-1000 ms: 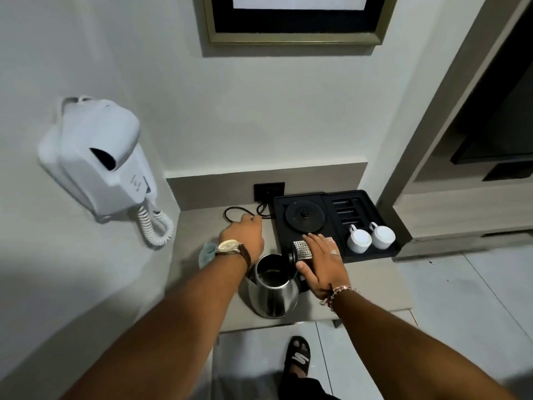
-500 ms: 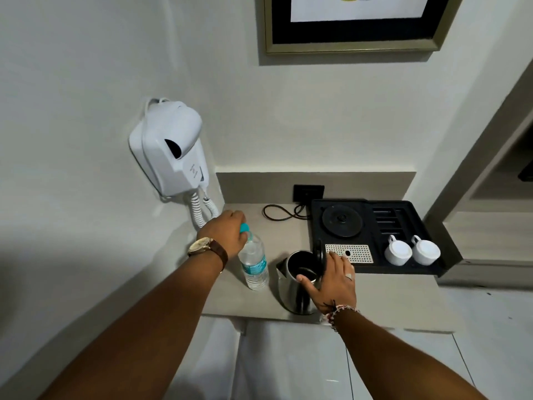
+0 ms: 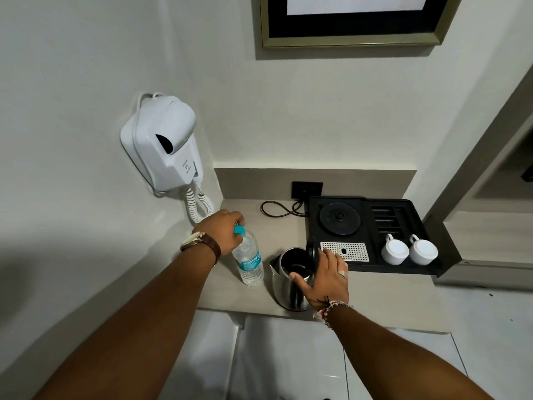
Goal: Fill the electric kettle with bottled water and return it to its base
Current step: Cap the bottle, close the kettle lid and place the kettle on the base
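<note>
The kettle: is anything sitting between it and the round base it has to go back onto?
Nothing visible does. The kettle stands on the counter just in front of the black tray, and its base is bare. The cups sit off to the right, clear of the path.

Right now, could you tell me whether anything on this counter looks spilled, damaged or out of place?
Nothing looks spilled or damaged. The kettle stands upright on the counter with its lid open, off its round base in the black tray, as filling requires. The water bottle is upright, still capped.
</note>
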A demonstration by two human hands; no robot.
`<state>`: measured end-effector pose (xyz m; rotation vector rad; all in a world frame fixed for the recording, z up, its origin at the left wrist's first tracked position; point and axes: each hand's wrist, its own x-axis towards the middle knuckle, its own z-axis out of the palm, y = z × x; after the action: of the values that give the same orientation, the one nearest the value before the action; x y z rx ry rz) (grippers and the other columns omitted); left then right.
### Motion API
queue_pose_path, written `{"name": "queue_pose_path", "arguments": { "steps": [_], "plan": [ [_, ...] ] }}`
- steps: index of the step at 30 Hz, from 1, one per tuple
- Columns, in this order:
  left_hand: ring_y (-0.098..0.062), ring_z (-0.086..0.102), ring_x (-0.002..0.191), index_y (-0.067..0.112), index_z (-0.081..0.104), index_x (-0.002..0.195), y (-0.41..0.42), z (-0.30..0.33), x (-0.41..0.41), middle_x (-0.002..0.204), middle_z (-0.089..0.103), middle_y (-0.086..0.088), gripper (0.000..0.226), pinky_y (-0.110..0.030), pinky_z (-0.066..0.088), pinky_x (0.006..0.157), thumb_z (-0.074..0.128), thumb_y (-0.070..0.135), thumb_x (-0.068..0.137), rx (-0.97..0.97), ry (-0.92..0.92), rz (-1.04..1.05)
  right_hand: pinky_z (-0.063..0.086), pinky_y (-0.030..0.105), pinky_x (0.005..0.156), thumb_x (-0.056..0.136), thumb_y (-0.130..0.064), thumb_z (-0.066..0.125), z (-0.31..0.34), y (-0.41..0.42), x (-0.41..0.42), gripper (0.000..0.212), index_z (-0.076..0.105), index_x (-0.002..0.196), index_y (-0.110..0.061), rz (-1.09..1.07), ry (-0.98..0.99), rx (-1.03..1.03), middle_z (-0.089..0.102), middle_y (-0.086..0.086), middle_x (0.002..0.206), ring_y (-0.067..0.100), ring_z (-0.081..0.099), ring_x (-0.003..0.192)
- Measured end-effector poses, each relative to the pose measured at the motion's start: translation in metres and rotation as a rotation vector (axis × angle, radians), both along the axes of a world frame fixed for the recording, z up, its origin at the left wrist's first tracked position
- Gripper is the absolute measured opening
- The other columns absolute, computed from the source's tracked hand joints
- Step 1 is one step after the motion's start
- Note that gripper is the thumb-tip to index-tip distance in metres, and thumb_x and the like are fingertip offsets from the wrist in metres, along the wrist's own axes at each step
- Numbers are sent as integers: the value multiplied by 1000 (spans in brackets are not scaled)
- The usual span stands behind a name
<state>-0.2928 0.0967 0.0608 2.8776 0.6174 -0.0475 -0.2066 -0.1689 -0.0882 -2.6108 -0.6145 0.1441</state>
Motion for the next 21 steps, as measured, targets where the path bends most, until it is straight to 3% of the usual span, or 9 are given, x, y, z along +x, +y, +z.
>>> {"name": "queue_pose_path", "arguments": {
  "steps": [5, 11, 17, 21],
  "plan": [
    [-22, 60, 107, 31, 55, 131, -2, -3, -4, 125, 58, 2, 46, -37, 52, 91, 70, 40, 89, -7, -7, -28, 23, 54, 125, 76, -89, 40, 1, 0, -1, 106, 39, 151, -13, -7, 1, 14, 40, 14, 157, 39, 27, 149],
    [-21, 61, 106, 28, 63, 124, 0, -8, -1, 124, 63, 2, 28, -32, 49, 90, 64, 33, 96, 40, -55, -59, 21, 54, 125, 77, -89, 43, 1, 0, 1, 107, 35, 153, -14, -3, 27, -2, 39, 13, 159, 39, 26, 150],
    [-20, 61, 109, 29, 66, 123, 5, -8, 3, 125, 66, 4, 30, -33, 49, 95, 67, 25, 93, 39, -31, -87, 22, 54, 125, 78, -86, 46, 1, 0, 1, 107, 34, 154, -13, -4, 32, -1, 38, 13, 158, 38, 27, 149],
    [-24, 57, 118, 30, 57, 135, 2, -8, 3, 137, 59, 4, 50, -38, 50, 98, 71, 36, 88, 98, -27, -90, 24, 54, 125, 77, -87, 43, 2, 0, 1, 107, 33, 154, -13, -5, 31, -3, 38, 13, 158, 38, 28, 149]
  ]
}}
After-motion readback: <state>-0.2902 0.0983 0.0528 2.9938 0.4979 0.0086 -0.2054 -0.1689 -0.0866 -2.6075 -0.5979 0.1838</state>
